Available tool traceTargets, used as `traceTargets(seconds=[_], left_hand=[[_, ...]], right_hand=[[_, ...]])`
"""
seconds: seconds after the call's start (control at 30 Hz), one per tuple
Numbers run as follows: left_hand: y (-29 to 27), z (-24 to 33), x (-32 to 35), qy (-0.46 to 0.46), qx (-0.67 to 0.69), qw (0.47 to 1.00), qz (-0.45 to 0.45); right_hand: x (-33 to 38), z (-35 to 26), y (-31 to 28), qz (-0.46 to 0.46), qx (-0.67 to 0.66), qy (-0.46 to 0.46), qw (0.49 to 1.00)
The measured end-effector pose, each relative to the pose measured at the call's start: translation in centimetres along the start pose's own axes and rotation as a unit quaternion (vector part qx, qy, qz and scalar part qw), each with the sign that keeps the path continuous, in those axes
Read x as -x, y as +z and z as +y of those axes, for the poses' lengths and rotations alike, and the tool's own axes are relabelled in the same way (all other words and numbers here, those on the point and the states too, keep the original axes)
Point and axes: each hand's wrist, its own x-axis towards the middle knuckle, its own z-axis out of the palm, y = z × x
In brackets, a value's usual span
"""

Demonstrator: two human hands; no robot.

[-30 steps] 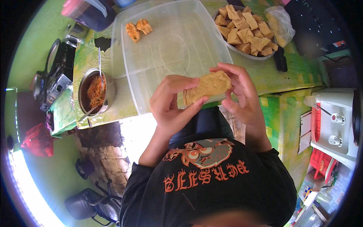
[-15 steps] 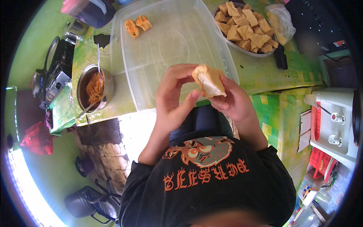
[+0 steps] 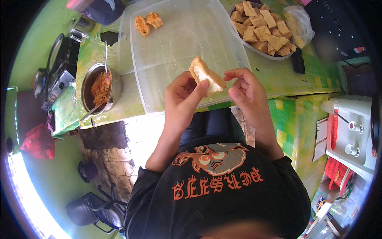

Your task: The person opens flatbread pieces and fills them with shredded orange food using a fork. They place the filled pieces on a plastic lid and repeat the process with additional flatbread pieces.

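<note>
My left hand [image 3: 186,91] pinches a piece of fried tofu [image 3: 202,74] with a golden skin and a white slit side showing. The thumb presses on the white part. Just right of the tofu, my right hand [image 3: 246,87] is apart from it, fingers curved and spread with nothing in them. Beneath both hands lies a wide translucent plastic tray [image 3: 137,75]. Two filled tofu pieces [image 3: 148,24] with orange shreds rest at its far left. Off to the left stands a metal pot [image 3: 115,95] of shredded orange filling [image 3: 100,88], with two utensil handles leaning out.
A bowl [image 3: 254,51] heaped with fried tofu stands at the far right, beside a clear plastic bag [image 3: 304,26]. A stove [image 3: 59,85] is at the left, and a black chair [image 3: 95,213] stands below it. The table's near edge runs close to my body.
My right hand has let go of the tofu and drawn slightly right. The left hand now holds it alone, turned so the white side faces up more.
</note>
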Motion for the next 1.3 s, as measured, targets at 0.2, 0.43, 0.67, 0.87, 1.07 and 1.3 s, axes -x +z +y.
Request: traceTargets(seconds=[0.2, 0.43, 0.67, 0.87, 1.07, 1.3], left_hand=[[0.1, -0.3, 0.0, -0.032, 0.022, 0.999, -0.035], [-0.8, 0.3, 0.3, -0.058, 0.025, 0.998, -0.029], [-1.0, 0.3, 0.3, 0.066, -0.011, 0.993, -0.100], [-1.4, 0.0, 0.3, 0.145, -0.033, 0.983, -0.107], [-1.3, -0.1, 0.2, 0.207, -0.071, 0.970, -0.104], [-0.9, -0.4, 0.1, 0.293, -0.155, 0.942, -0.044]], right_hand=[[0.0, -0.4, 0.0, -0.029, 0.080, -0.072, 0.994], [-0.3, -0.3, 0.0, 0.090, 0.200, -0.275, 0.936], [-0.3, -0.8, -0.3, 0.042, 0.275, -0.378, 0.883], [0.1, -1.0, 0.1, 0.063, 0.280, -0.404, 0.869], [0.3, -1.4, -0.2, 0.063, 0.292, -0.438, 0.848], [0.2, -1.5, 0.3, 0.066, 0.290, -0.379, 0.877]])
